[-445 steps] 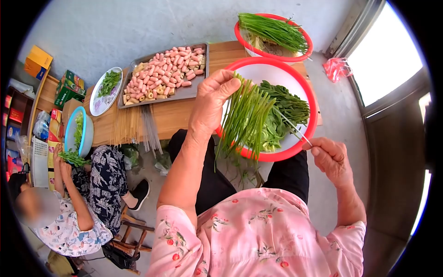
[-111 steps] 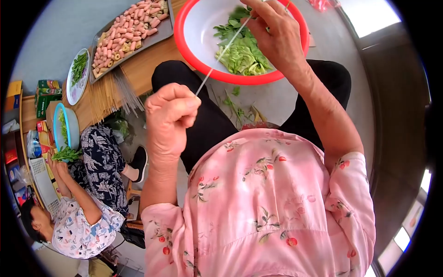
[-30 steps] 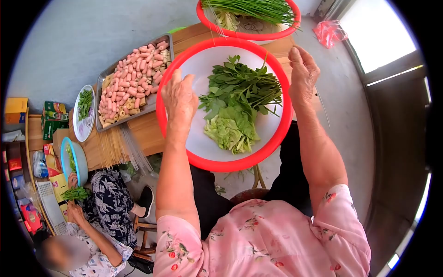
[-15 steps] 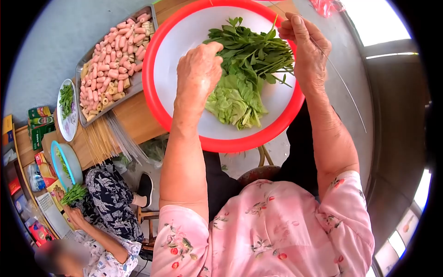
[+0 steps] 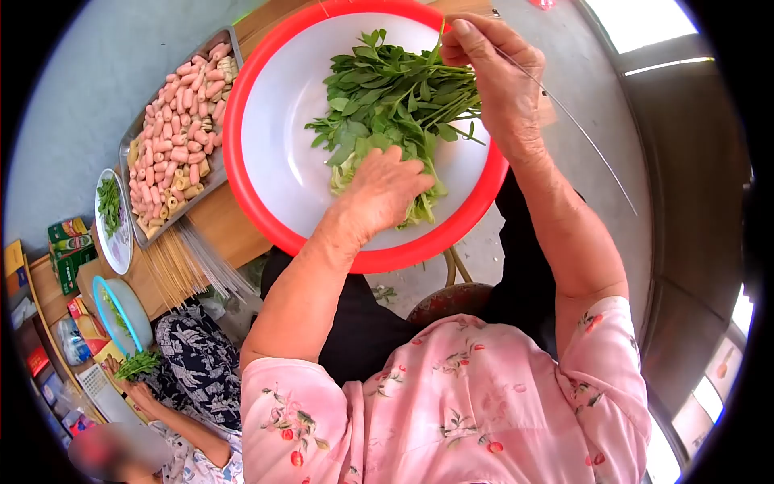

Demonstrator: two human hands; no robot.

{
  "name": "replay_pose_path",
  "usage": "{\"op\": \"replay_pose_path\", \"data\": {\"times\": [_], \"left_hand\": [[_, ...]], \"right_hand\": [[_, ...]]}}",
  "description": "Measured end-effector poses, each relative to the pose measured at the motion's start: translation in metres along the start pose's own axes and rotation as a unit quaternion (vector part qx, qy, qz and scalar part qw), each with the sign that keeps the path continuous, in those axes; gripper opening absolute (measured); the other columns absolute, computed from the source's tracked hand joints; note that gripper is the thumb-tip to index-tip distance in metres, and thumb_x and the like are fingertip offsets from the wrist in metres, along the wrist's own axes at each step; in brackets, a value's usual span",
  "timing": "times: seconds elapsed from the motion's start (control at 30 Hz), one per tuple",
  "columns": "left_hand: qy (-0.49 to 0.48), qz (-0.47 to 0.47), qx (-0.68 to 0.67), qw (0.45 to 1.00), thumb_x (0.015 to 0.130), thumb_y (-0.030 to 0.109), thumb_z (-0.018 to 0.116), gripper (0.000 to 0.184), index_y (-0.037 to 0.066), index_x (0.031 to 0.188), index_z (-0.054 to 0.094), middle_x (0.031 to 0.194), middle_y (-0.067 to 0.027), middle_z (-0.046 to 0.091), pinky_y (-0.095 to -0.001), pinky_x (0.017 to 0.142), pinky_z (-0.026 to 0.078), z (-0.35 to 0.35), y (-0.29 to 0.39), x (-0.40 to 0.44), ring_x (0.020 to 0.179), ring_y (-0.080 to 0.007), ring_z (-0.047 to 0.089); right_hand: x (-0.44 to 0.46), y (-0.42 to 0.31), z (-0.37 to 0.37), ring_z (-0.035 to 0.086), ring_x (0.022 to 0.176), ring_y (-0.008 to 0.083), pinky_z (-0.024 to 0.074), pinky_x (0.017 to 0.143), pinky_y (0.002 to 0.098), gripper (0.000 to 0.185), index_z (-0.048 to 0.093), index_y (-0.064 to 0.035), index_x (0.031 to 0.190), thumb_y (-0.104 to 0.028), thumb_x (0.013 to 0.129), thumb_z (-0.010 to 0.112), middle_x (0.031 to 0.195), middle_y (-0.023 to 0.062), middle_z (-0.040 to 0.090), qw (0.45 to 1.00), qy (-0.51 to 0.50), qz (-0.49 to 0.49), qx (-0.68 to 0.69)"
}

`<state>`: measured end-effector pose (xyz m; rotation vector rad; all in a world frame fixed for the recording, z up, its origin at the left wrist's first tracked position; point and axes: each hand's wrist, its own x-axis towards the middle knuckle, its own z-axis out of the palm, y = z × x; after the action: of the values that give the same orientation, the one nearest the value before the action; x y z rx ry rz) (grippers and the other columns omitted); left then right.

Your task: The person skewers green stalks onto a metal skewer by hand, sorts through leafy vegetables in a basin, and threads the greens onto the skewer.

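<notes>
My left hand (image 5: 380, 194) is down in the red-rimmed white basin (image 5: 274, 121), its bent fingers in the pale lettuce leaves (image 5: 345, 171); the fingertips are partly hidden. Above the basin's right rim, my right hand (image 5: 508, 77) pinches a thin metal skewer (image 5: 584, 129) that slants down to the right. A narrow green stem (image 5: 440, 44) shows at those fingertips. Dark leafy greens (image 5: 395, 85) lie bunched in the basin, stems toward my right hand and leaves spread to the left.
Left of the basin, a metal tray (image 5: 234, 68) holds many pink and tan rolled pieces (image 5: 173, 129). Loose skewers (image 5: 181, 262) lie beside an oval plate (image 5: 121, 250) with greens. A co-worker (image 5: 189, 431) at lower left handles greens (image 5: 137, 365) near a blue-rimmed bowl (image 5: 133, 319).
My left hand has moved from over the dark greens down to the lettuce. My right hand keeps its pinch on the skewer. The whole view has shifted slightly.
</notes>
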<state>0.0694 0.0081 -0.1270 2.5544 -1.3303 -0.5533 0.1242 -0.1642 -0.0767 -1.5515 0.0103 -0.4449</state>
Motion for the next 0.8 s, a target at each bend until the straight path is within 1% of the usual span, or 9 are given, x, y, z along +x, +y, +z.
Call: {"op": "replay_pose_path", "data": {"times": [0.13,0.2,0.23,0.33,0.4,0.5,0.6,0.73,0.8], "left_hand": [[0.013,0.009,0.059,0.998,0.061,-0.001,0.065,0.044,0.019,0.101,0.063,0.092,0.0020,0.056,-0.0395,0.085,0.039,0.004,0.006,0.006,0.089,-0.0238,0.051],[0.056,0.026,0.088,0.994,0.061,0.001,0.066,0.042,0.016,0.100,0.062,0.092,0.0021,0.056,-0.0464,0.098,0.032,0.008,0.009,0.009,0.090,-0.0228,0.051],[0.054,0.028,0.087,0.994,0.061,0.001,0.066,0.042,0.016,0.100,0.062,0.092,0.0021,0.056,-0.0464,0.098,0.032,0.006,0.011,0.011,0.090,-0.0228,0.051],[-0.024,-0.030,0.046,0.998,0.060,0.001,0.066,0.038,0.014,0.096,0.063,0.088,0.0007,0.058,-0.0492,0.106,0.025,-0.002,0.010,0.008,0.090,-0.0220,0.052],[0.006,-0.065,0.029,0.997,0.060,0.001,0.063,0.031,0.013,0.088,0.065,0.078,-0.0007,0.059,-0.0501,0.100,0.030,-0.005,0.008,0.001,0.089,-0.0217,0.054],[-0.026,-0.112,0.037,0.993,0.060,0.002,0.061,0.028,0.013,0.085,0.067,0.071,-0.0014,0.059,-0.0463,0.095,0.033,-0.007,0.001,-0.002,0.085,-0.0218,0.055],[-0.012,-0.120,-0.002,0.993,0.060,0.004,0.060,0.030,0.013,0.087,0.068,0.075,-0.0017,0.063,-0.0415,0.084,0.040,-0.006,-0.011,-0.003,0.083,-0.0230,0.057],[-0.002,-0.162,-0.041,0.986,0.062,0.004,0.058,0.033,0.009,0.093,0.068,0.083,-0.0048,0.066,-0.0364,0.077,0.045,-0.018,-0.023,0.007,0.080,-0.0245,0.060],[0.136,-0.217,-0.183,0.949,0.065,0.007,0.058,0.031,0.005,0.095,0.066,0.086,-0.0081,0.066,-0.0353,0.071,0.048,-0.014,-0.030,0.018,0.076,-0.0247,0.061]], "right_hand": [[-0.004,0.011,0.000,0.062,0.070,0.0132,0.0524,0.068,0.0255,0.018,0.065,0.0039,0.097,-0.011,0.088,0.060,0.079,0.0082,0.066,0.998,0.018,0.056,0.028],[-0.005,0.009,-0.001,0.062,0.070,0.0135,0.0524,0.069,0.0256,0.019,0.065,0.0040,0.097,-0.012,0.088,0.060,0.079,0.0081,0.065,0.995,0.022,0.089,0.040],[-0.004,0.007,-0.004,0.062,0.070,0.0139,0.0523,0.069,0.0257,0.019,0.065,0.0041,0.098,-0.012,0.088,0.060,0.079,0.0080,0.065,0.992,0.027,0.115,0.047],[0.002,0.005,-0.014,0.062,0.071,0.0147,0.0524,0.069,0.0265,0.020,0.064,0.0037,0.099,-0.013,0.088,0.059,0.080,0.0081,0.065,0.993,0.005,0.083,0.080],[0.006,0.001,-0.018,0.062,0.072,0.0150,0.0524,0.069,0.0267,0.020,0.064,0.0034,0.099,-0.013,0.089,0.059,0.080,0.0082,0.065,0.992,0.009,0.093,0.085],[0.014,-0.003,-0.020,0.062,0.073,0.0155,0.0523,0.070,0.0274,0.021,0.064,0.0035,0.100,-0.013,0.089,0.058,0.081,0.0088,0.065,0.990,0.013,0.103,0.095],[0.019,-0.007,-0.016,0.062,0.073,0.0155,0.0522,0.071,0.0272,0.021,0.063,0.0042,0.101,-0.013,0.089,0.058,0.083,0.0092,0.065,0.987,0.025,0.107,0.115],[0.026,-0.023,-0.010,0.058,0.069,0.0129,0.0481,0.064,0.0243,0.020,0.063,0.0034,0.096,-0.015,0.090,0.057,0.079,0.0079,0.063,0.973,0.040,0.143,0.178],[0.027,-0.025,-0.011,0.059,0.067,0.0129,0.0489,0.060,0.0239,0.017,0.062,0.0036,0.095,-0.012,0.089,0.058,0.077,0.0084,0.063,0.970,0.050,0.137,0.196]]}}
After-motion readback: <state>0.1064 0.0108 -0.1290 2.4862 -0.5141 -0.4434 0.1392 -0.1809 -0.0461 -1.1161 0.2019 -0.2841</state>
